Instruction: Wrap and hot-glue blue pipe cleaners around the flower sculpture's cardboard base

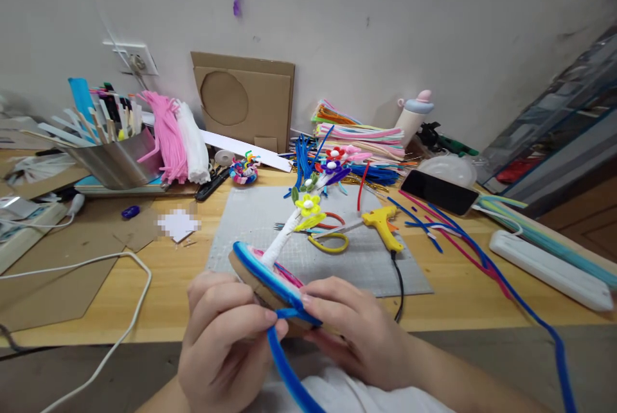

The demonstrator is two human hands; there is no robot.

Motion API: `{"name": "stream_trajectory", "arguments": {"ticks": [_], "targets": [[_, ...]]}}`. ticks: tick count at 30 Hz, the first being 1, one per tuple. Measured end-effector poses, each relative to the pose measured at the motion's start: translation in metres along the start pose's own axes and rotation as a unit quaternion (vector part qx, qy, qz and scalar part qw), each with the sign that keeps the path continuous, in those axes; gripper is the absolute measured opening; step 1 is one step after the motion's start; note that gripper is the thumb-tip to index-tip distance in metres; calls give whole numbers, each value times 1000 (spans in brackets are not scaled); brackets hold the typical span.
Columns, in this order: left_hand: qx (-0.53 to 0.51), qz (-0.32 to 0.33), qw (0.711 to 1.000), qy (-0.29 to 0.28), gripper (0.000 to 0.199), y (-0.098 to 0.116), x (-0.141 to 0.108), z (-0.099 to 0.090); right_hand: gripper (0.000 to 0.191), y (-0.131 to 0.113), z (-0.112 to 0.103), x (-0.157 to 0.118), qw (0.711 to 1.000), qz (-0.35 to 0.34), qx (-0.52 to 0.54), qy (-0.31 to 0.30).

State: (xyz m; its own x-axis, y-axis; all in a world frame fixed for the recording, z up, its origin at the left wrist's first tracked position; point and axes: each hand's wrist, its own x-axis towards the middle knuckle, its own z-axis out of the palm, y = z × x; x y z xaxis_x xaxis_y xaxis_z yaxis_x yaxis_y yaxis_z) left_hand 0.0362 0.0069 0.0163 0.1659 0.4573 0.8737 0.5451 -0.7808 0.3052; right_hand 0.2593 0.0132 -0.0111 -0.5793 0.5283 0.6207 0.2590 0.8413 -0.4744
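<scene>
A round cardboard base [258, 284] is tilted above the table's front edge, its rim wrapped in blue and light-blue pipe cleaner. From it rises a white wrapped stem [281, 239] with yellow, red and purple flowers [308, 205]. My left hand [229, 336] pinches a long blue pipe cleaner [289, 371] at the base's near edge; its free end hangs down in front of me. My right hand [354, 326] grips the base's right side, thumb on the blue rim. Part of the base is hidden behind my fingers.
On the grey mat [241, 207] lie scissors [332, 241] and a yellow glue gun [384, 227]. A phone [438, 192], power strip [549, 270] and loose pipe cleaners are at right. A metal container [120, 159] stands left; a white cable [139, 310] crosses the front left.
</scene>
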Motion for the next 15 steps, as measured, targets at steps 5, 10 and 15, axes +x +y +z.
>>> {"name": "stream_trajectory", "arguments": {"ticks": [5, 10, 15], "targets": [[-27, -37, 998, 34, 18, -1, -2, 3, 46, 1, 1, -2, 1000, -4, -6, -3], [-35, -29, 998, 36, 14, -1, 2, 4, 44, 0, 1, -1, 1000, -3, -6, -5], [-41, -61, 996, 46, 17, -3, -2, 8, 45, -1, 0, 0, 1000, -5, -21, -4]]}}
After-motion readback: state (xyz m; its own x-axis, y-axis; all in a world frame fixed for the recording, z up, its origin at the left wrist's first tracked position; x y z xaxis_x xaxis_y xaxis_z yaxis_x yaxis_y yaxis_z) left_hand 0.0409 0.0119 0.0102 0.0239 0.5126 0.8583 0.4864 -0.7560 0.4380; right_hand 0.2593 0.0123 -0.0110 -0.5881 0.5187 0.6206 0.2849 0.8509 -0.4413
